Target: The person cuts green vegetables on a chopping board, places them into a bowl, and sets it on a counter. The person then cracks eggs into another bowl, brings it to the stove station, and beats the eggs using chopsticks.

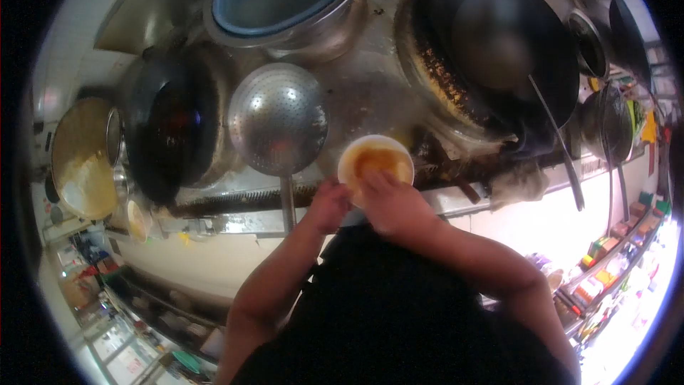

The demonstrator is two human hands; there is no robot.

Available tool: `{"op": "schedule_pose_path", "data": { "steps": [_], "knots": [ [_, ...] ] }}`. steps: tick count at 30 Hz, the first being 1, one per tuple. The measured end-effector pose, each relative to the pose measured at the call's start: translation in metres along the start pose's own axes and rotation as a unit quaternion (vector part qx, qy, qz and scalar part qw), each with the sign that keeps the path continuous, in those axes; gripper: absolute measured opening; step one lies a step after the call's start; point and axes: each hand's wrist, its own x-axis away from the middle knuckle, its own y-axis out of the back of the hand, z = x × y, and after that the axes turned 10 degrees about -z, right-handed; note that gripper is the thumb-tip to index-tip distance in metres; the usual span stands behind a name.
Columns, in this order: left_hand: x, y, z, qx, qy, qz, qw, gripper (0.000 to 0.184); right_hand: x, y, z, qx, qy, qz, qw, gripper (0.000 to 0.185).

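The person standing at the stove has a bowl (404,161) right in front of the body, at the near edge of the metal counter (363,103). The left hand (330,207) is closed on the near left side of the bowl, gripping it there. The right hand (390,205) reaches over the near rim, its fingers bunched narrow and down in the orange-brown contents (375,157); from here I can't tell whether they pinch anything.

Just beside the bowl, to the left, lies a round skimmer (279,115), full of small holes, its handle pointing back toward the person. Left of it sits a dark wok (167,132). Beyond the skimmer, a blue-rimmed tub (222,11) of cloudy liquid rests in a metal basin (313,46).

On the right is a larger black wok (548,50), its middle blurred. A long metal handle (558,139) slants from it toward the near side. A crumpled cloth (519,185) lies near that wok, well to the right of the bowl.
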Motion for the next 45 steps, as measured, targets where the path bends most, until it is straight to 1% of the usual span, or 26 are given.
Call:
{"op": "schedule_pose_path", "data": {
  "steps": [2, 4, 6, 7, 9, 10, 13, 15, 17, 18, 19, 20, 21, 22, 24, 28, 30, 32, 34, 36, 38, 39, 41, 42, 44, 45],
  "knots": [
    [0.003, 0.006, 0.011, 0.004, -0.013, 0.042, 0.999, 0.044, 0.007, 0.013, -0.004, -0.019, 0.033, -0.035, 0.999, 0.032],
    [0.017, 0.001, 0.021, 0.014, -0.040, 0.037, 0.998, 0.046, 0.011, 0.029, -0.012, -0.041, 0.076, -0.063, 0.994, 0.032],
    [0.041, -0.009, 0.028, 0.032, -0.073, 0.024, 0.997, 0.047, 0.010, 0.044, -0.019, -0.149, 0.007, -0.135, 0.980, 0.030],
    [0.057, -0.014, 0.031, 0.040, -0.088, 0.011, 0.995, 0.048, 0.011, 0.049, -0.020, -0.150, 0.033, -0.119, 0.981, 0.030],
    [0.077, -0.013, 0.051, 0.074, -0.118, -0.019, 0.990, 0.048, 0.016, 0.053, -0.018, -0.226, -0.019, -0.107, 0.968, 0.024],
    [0.085, -0.010, 0.063, 0.107, -0.133, -0.021, 0.985, 0.048, 0.020, 0.052, -0.014, -0.261, -0.011, -0.112, 0.959, 0.018],
    [0.116, 0.002, 0.111, 0.175, -0.173, -0.076, 0.966, 0.048, 0.031, 0.047, -0.002, -0.251, 0.062, -0.054, 0.964, 0.018],
    [0.142, 0.011, 0.143, 0.224, -0.188, -0.103, 0.951, 0.048, 0.034, 0.031, -0.007, -0.265, 0.068, -0.021, 0.962, 0.022],
    [0.173, 0.021, 0.169, 0.238, -0.212, -0.146, 0.937, 0.053, 0.024, 0.013, -0.018, -0.322, -0.003, -0.025, 0.946, 0.026],
    [0.194, 0.022, 0.179, 0.235, -0.221, -0.180, 0.929, 0.056, 0.016, 0.007, -0.022, -0.206, -0.023, 0.038, 0.977, 0.032],
    [0.207, 0.034, 0.198, 0.256, -0.235, -0.183, 0.920, 0.057, 0.012, -0.005, -0.036, -0.201, -0.011, 0.034, 0.979, 0.032],
    [0.221, 0.047, 0.217, 0.274, -0.249, -0.187, 0.910, 0.057, 0.005, -0.020, -0.055, -0.058, 0.048, 0.123, 0.989, 0.034],
    [0.238, 0.058, 0.233, 0.311, -0.238, -0.228, 0.891, 0.057, -0.003, -0.032, -0.067, 0.087, 0.103, 0.205, 0.970, 0.036],
    [0.257, 0.064, 0.245, 0.321, -0.256, -0.246, 0.878, 0.057, -0.006, -0.039, -0.070, 0.090, 0.111, 0.197, 0.970, 0.036],
    [0.286, 0.081, 0.272, 0.353, -0.277, -0.286, 0.847, 0.055, -0.008, -0.050, -0.072, 0.049, 0.106, 0.077, 0.990, 0.040],
    [0.327, 0.125, 0.328, 0.374, -0.311, -0.337, 0.806, 0.054, -0.029, -0.076, -0.070, 0.016, 0.045, 0.071, 0.996, 0.033],
    [0.342, 0.147, 0.349, 0.392, -0.329, -0.356, 0.782, 0.053, -0.046, -0.083, -0.068, -0.087, -0.023, 0.033, 0.995, 0.026],
    [0.355, 0.166, 0.371, 0.418, -0.312, -0.391, 0.758, 0.051, -0.067, -0.079, -0.062, -0.070, 0.035, -0.065, 0.995, 0.019],
    [0.364, 0.173, 0.370, 0.438, -0.320, -0.401, 0.738, 0.051, -0.097, -0.056, -0.048, -0.036, 0.042, -0.115, 0.992, 0.020],
    [0.368, 0.184, 0.368, 0.464, -0.320, -0.409, 0.718, 0.051, -0.154, -0.034, -0.059, 0.026, 0.105, -0.181, 0.978, 0.021],
    [0.369, 0.190, 0.363, 0.475, -0.328, -0.423, 0.698, 0.051, -0.209, -0.001, -0.054, 0.035, 0.187, -0.260, 0.947, 0.023],
    [0.369, 0.190, 0.359, 0.487, -0.333, -0.435, 0.680, 0.051, -0.240, 0.008, -0.055, 0.114, 0.161, -0.300, 0.933, 0.024],
    [0.366, 0.185, 0.341, 0.503, -0.345, -0.448, 0.654, 0.050, -0.334, 0.017, -0.110, 0.237, 0.257, -0.330, 0.877, 0.028],
    [0.363, 0.179, 0.326, 0.524, -0.340, -0.454, 0.635, 0.050, -0.347, 0.029, -0.080, 0.094, 0.143, -0.295, 0.940, 0.029],
    [0.361, 0.168, 0.313, 0.548, -0.343, -0.465, 0.605, 0.051, -0.396, 0.029, -0.084, 0.116, 0.119, -0.221, 0.961, 0.026],
    [0.360, 0.163, 0.304, 0.558, -0.347, -0.479, 0.582, 0.051, -0.458, 0.019, -0.144, 0.267, 0.203, -0.147, 0.931, 0.026]
  ]
}}
